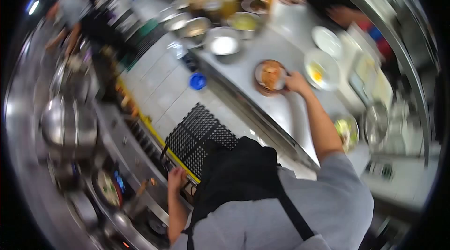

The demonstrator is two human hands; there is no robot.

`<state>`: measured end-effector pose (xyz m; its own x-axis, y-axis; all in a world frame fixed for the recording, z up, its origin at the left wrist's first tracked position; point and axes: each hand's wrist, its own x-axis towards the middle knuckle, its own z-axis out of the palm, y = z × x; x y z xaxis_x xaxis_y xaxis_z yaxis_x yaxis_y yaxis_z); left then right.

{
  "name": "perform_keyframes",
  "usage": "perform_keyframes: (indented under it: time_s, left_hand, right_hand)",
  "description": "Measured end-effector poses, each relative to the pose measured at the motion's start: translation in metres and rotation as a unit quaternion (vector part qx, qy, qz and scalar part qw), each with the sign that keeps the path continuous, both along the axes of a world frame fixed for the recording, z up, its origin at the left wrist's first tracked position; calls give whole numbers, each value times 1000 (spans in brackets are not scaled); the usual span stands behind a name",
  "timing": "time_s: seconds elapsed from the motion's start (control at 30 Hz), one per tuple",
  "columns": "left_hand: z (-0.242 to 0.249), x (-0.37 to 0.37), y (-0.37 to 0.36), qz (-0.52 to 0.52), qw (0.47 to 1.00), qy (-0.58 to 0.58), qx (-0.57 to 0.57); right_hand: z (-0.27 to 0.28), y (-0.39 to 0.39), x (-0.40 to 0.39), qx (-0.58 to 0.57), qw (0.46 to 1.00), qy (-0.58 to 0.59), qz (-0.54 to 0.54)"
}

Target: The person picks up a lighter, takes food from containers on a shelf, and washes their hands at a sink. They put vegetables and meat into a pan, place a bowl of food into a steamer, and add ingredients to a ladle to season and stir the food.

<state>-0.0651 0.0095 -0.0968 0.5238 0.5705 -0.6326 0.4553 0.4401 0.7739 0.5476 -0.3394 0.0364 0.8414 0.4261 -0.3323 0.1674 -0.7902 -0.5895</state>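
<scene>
Standing between stove and counter, the person rests the left hand [176, 178] against the stove's front edge [140, 165] beside a pan handle [140, 188], fingers loosely curled; whether they grip anything I cannot tell through the blur. Across the black floor mat [199, 132], on the steel counter [281, 114], the right hand [296, 82] closes its fingers on the near rim of a plate of fried food [270, 76], which sits past a metal bowl [223, 42] and beside a white plate [321, 70]. That loaded plate looks stiff, breakable and probably greasy at the edge, so a rim pinch with fingers underneath seems the safest hold.
</scene>
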Motion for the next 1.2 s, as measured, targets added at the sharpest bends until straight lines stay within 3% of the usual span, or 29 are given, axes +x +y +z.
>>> perform_keyframes:
  time_s: [0.03, 0.07, 0.1, 0.13, 0.17, 0.2, 0.23, 0.27, 0.3, 0.33, 0.4, 0.43, 0.47, 0.5, 0.6, 0.63, 0.73, 0.77, 0.8, 0.83, 0.9, 0.93, 1.0, 1.07, 1.13, 1.2]
  left_hand:
    - [25, 18, 19, -71, 995, 29, 59]
    - [84, 53, 25, -90, 987, 34, 128]
    - [120, 68, 51, -161, 962, 42, 218]
    - [140, 76, 75, -149, 935, 18, 320]
    - [191, 88, 92, -120, 940, 43, 315]
    - [198, 85, 121, -94, 898, 52, 426]
    - [237, 86, 151, -130, 892, 106, 419]
    - [254, 79, 174, -92, 866, 97, 481]
    - [267, 74, 202, -62, 833, 87, 542]
    - [286, 65, 228, -51, 815, 111, 567]
    - [320, 41, 273, -33, 795, 137, 590]
    - [334, 27, 292, -27, 746, 204, 633]
    - [347, 11, 307, -26, 690, 271, 671]
    - [362, -3, 325, -23, 691, 275, 668]
    - [406, -47, 381, 32, 628, 327, 705]
    - [419, -60, 403, 50, 612, 332, 716]
    - [453, -82, 473, 107, 530, 371, 755]
    - [464, -86, 497, 128, 503, 384, 764]
    - [474, -88, 521, 130, 495, 384, 769]
    - [480, -89, 544, 155, 484, 420, 752]
    - [484, -95, 590, 183, 471, 456, 732]
    - [481, -101, 615, 194, 469, 473, 721]
    - [482, -103, 639, 210, 456, 493, 710]
    - [491, -94, 655, 207, 581, 543, 570]
    - [494, -89, 665, 195, 620, 547, 527]
    - [492, -86, 675, 194, 619, 558, 518]
  right_hand:
    - [-19, -1, 13, -18, 1000, -9, 2]
    - [17, 5, -8, 31, 993, -71, 90]
    - [41, 17, -18, 29, 1000, 3, 12]
    - [42, 18, -20, 98, 992, 74, -5]
    - [-21, -13, 27, 70, 995, 42, 50]
    - [-12, -5, 24, 19, 998, 25, 61]
    - [11, 7, 0, -12, 998, -40, 53]
    - [-92, -53, 85, 18, 997, -52, 47]
    - [-47, -26, 45, 95, 993, 59, -28]
    - [-82, -53, 85, 30, 998, -11, 46]
    - [-79, -65, 77, 47, 982, -91, 157]
    - [-81, -63, 76, 34, 961, -149, 231]
    - [-48, -62, 62, 37, 959, -150, 237]
    - [-8, -4, -3, 96, 994, 38, -22]
    - [8, 23, -25, 100, 993, 30, -49]
    - [45, 63, -60, 88, 992, 54, -66]
    - [23, 85, -50, 88, 995, -12, -44]
    - [33, 114, -60, 100, 993, -57, 22]
    - [45, 144, -69, 112, 985, -103, 87]
    - [63, 183, -81, 120, 984, -103, 86]
    - [95, 251, -94, 44, 995, 70, 51]
    - [60, 258, -65, 91, 986, 31, 138]
    - [71, 324, -72, 108, 981, 59, 147]
    - [93, 401, -84, 113, 972, 124, 162]
    - [98, 455, -78, 120, 957, 182, 189]
    - [97, 507, -66, 104, 946, 193, 239]
